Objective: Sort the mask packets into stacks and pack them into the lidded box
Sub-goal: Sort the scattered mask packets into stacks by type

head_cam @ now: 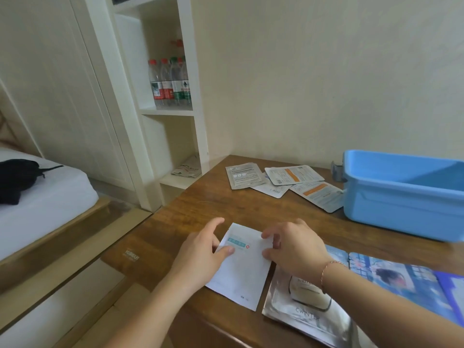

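Observation:
A white mask packet [242, 270] with a teal label lies near the table's front edge. My left hand [200, 257] holds its left edge, thumb on top. My right hand [293, 244] pinches its upper right edge with curled fingers. A silver packet [308, 315] lies right of it under my right forearm, and blue illustrated packets [401, 280] lie further right. Several grey and white packets with orange stripes [283, 182] are scattered at the table's far side. The blue box [401, 197] stands open at the right, with no lid in view.
The wooden table [200, 209] fills the middle and right. A white shelf unit [170, 101] with water bottles [169, 82] stands at the back left. A bed [37, 197] with a black item is on the left. A grey object [337, 170] sits behind the box.

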A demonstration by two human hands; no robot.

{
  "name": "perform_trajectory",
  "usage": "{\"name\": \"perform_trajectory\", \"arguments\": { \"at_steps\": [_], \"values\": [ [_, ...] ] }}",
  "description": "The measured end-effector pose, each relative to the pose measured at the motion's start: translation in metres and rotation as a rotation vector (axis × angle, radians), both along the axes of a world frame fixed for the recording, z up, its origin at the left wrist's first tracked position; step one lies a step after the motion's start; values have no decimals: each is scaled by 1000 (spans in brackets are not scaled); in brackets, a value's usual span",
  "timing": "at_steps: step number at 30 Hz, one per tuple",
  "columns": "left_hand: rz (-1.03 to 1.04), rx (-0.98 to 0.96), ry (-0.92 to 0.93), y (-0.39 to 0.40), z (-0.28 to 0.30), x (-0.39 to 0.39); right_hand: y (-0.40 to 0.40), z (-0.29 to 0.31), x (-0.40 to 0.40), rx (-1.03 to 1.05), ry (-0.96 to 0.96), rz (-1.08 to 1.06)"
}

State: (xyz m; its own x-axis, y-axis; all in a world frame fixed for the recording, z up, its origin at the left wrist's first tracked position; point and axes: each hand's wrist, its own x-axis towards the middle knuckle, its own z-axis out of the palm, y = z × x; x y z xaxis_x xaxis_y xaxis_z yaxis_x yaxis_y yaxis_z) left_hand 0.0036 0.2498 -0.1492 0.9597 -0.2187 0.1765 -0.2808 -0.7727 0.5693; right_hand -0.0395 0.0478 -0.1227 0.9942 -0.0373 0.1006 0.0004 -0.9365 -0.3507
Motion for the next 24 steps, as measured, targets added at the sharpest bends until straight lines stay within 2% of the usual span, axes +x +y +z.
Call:
{"name": "perform_trajectory", "arguments": {
  "at_steps": [3,6,14,19,24],
  "values": [
    [-5,73,-45,0,-3,-2,-2,1,2,-109,8,38],
    [-46,93,-67,0,-2,-3,-2,2,1,-127,10,90],
    [-225,279,21,-4,3,0,-2,-2,5,-166,72,188],
    [-222,278,-40,-22,27,68,-11,8,44,-135,81,207],
    [-59,279,-167,-57,27,162,-23,10,83,-77,100,146]
  ]
}}
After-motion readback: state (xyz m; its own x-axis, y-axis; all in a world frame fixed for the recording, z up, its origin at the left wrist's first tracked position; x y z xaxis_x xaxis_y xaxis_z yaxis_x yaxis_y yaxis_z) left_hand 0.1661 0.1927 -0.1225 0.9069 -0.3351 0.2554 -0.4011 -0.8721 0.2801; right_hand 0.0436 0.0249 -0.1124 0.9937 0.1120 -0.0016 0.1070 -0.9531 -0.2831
